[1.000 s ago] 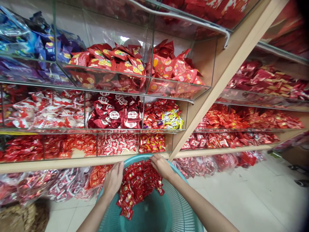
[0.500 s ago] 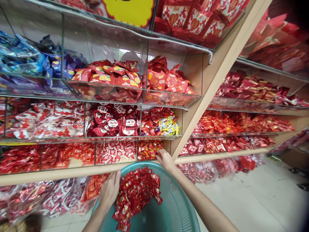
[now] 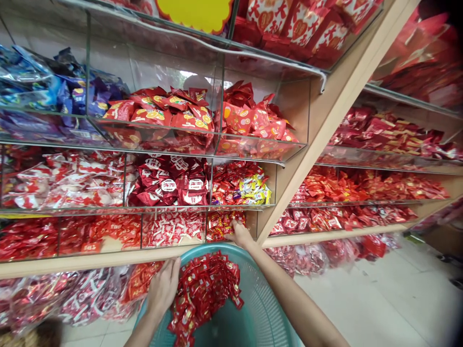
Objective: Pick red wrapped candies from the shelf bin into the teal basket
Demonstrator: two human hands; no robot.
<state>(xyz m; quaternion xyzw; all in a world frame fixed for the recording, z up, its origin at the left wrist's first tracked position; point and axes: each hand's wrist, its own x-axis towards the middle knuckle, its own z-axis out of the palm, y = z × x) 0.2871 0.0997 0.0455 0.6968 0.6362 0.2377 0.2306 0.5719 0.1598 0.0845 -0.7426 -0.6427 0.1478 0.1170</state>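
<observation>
A green plastic basket [image 3: 269,294] stands below the shelves, tilted toward me in view. Small red wrapped candies [image 3: 208,289] lie heaped against its far left side. My left hand [image 3: 164,284] is closed over the left rim of the basket. Past the far rim, my right hand [image 3: 240,236] reaches to the bottom-row compartment of red and yellow wrapped candies [image 3: 217,225]. Its thumb and forefinger look apart at the candies; the other fingers are partly hidden.
Clear-walled shelf bins hold maroon packets [image 3: 170,180], red and white candies [image 3: 173,226] and blue packets [image 3: 29,82]. A slanting wooden post [image 3: 307,168] divides the shelving. Bagged sweets [image 3: 94,294] sit underneath, on the tiled floor [image 3: 361,299].
My right hand has shifted slightly left along the bottom candy compartment, its fingers now over the candies. My left hand stays on the basket rim. The view has tilted slightly.
</observation>
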